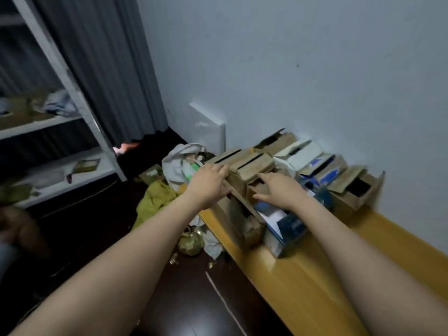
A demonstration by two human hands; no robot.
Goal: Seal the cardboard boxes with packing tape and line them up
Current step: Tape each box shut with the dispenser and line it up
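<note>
Several small cardboard boxes stand on a yellow wooden ledge [303, 282] along the wall. My left hand [208, 185] lies on the left side of a brown box [252, 168], its fingers reaching over the top edge. My right hand [281, 190] reaches toward the same box from the right with its fingers extended, just above an open brown box [242, 224]. A blue and white box [286, 229] lies beside that one. More boxes with open flaps [351, 187] run along the wall. No packing tape is visible.
A white panel [208, 127] leans on the wall behind the boxes. Bags, a yellow-green cloth [155, 200] and scraps litter the dark floor left of the ledge. A white shelf unit [72, 112] and grey curtain stand at the left.
</note>
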